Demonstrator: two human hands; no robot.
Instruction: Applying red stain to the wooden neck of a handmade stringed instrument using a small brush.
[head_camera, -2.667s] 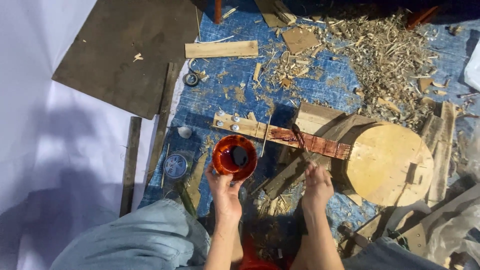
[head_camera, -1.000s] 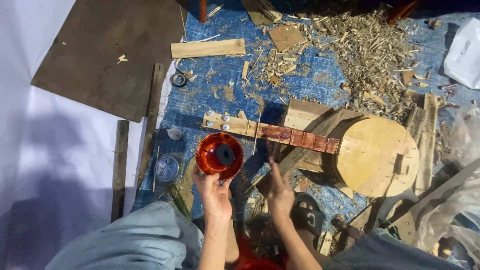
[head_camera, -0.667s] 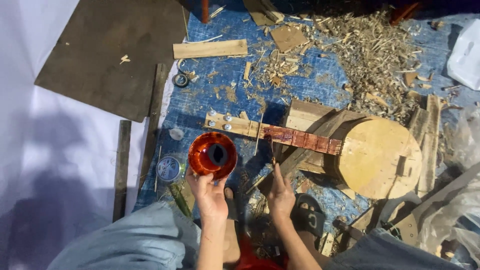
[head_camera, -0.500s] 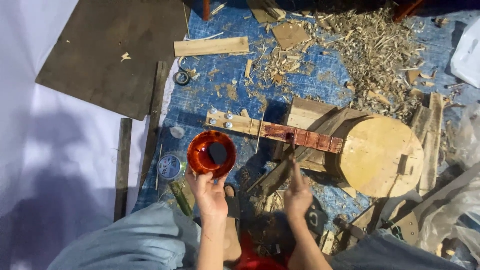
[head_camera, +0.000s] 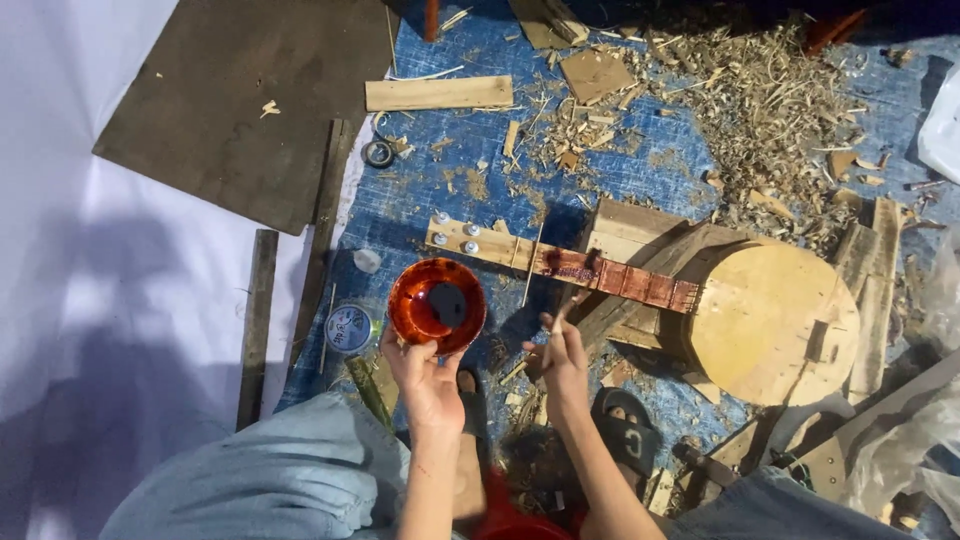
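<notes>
We hold a small red bowl (head_camera: 437, 304) of dark reddish stain in our left hand (head_camera: 425, 375), fingers clamped on its near rim, just left of the frame's centre. Our right hand (head_camera: 563, 362) sits beside it at lower centre, pinched shut on a thin brush (head_camera: 574, 296) whose tip touches the stained red neck (head_camera: 615, 277) of a round-bodied wooden instrument (head_camera: 770, 320) lying centre-right on a blue tarp (head_camera: 480, 180). The two hands are apart. The pale headstock (head_camera: 470, 240) with silver pegs lies just above the bowl. A small round tin (head_camera: 349, 327) rests left of the bowl. Wood shavings (head_camera: 770, 110) pile at upper right; a dark board (head_camera: 250, 100) fills the upper left.
</notes>
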